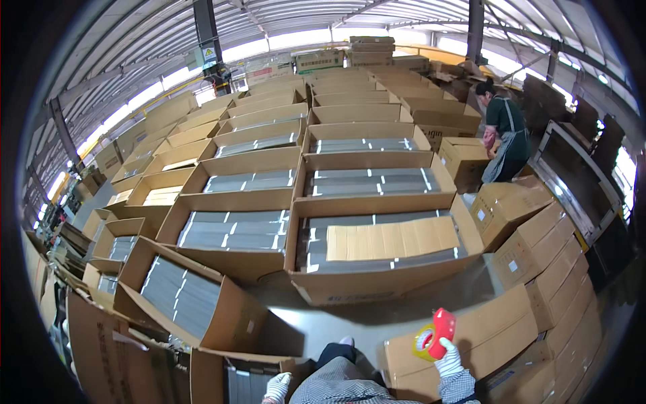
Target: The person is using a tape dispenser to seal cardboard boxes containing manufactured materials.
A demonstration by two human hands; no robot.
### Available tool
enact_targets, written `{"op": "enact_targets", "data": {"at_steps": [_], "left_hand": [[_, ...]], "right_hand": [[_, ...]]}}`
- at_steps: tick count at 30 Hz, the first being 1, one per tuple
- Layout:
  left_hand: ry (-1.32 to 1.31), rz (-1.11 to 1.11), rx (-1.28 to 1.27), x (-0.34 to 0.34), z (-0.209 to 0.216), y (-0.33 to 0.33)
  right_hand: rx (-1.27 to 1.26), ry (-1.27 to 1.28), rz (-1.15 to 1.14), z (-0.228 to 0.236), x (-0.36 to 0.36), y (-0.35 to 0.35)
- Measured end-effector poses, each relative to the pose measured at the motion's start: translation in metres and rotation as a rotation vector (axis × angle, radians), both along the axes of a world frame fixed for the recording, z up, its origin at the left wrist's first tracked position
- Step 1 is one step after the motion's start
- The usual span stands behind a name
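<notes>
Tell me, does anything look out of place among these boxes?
Mildly, yes: a tan cardboard sheet lies across the grey contents of the large open box just ahead, while the box directly behind it shows none on top. Nothing looks spilled.

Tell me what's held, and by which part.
Right hand: a red tape dispenser, held by its near end. Left hand: can't tell whether it grips anything.
</notes>
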State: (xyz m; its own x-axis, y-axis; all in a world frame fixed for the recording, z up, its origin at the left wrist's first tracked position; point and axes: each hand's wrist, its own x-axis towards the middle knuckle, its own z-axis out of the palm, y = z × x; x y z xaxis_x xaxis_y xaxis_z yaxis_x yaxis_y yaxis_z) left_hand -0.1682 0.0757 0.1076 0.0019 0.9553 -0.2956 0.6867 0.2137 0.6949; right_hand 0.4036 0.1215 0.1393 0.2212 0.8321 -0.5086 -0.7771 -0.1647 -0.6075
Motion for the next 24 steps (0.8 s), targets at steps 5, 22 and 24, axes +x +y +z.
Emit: {"op": "enact_targets", "data": {"at_steps": [5,22,24], "left_hand": [[-0.404,0.417,-0.160,-0.057,-0.066,0.141],[-0.235,-0.012,-0.166,-0.050,0.046,0.298],[-0.168,0.085,-0.035,-0.051,0.040,0.277]], "right_hand": [[-0.037,0.102,-0.095,0.046,-0.038,0.068],[0.124,0.229,0.227,0.009,-0.075,0.286],[0.319,0.184,0.467,-0.033,-0.099,0.342]]}}
